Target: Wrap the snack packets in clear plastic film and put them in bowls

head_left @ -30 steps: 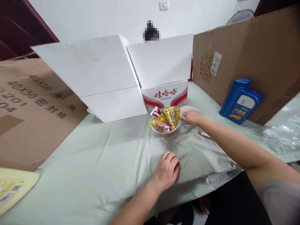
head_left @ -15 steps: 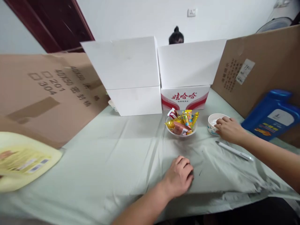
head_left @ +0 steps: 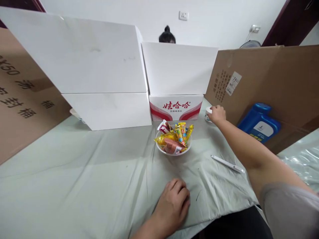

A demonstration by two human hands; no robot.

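My right hand [head_left: 217, 114] reaches far out at the right and grips the rim of a small white bowl [head_left: 208, 117] with a blue-green pattern. The bowl is beside the right end of the white and red box, partly hidden by my fingers. My left hand [head_left: 173, 202] rests on the cloth near the front, its fingers curled together and no object visible in them. Between the hands and the boxes stands a clear bowl [head_left: 173, 154] full of wrapped snacks [head_left: 175, 137]. A white pen-like tool [head_left: 227, 164] lies below my right forearm.
White boxes [head_left: 107, 63] and a white and red box [head_left: 176, 108] form a wall across the table. Brown cardboard [head_left: 259, 76] flanks both sides. A blue bottle [head_left: 260, 122] leans at the right. Another person's head [head_left: 167, 36] shows behind. A pale bowl [head_left: 77, 114] peeks out left.
My right hand has moved the small white bowl farther away, towards the box. The view has turned right; the yellow bottle has left it. My left hand still rests on the cloth.
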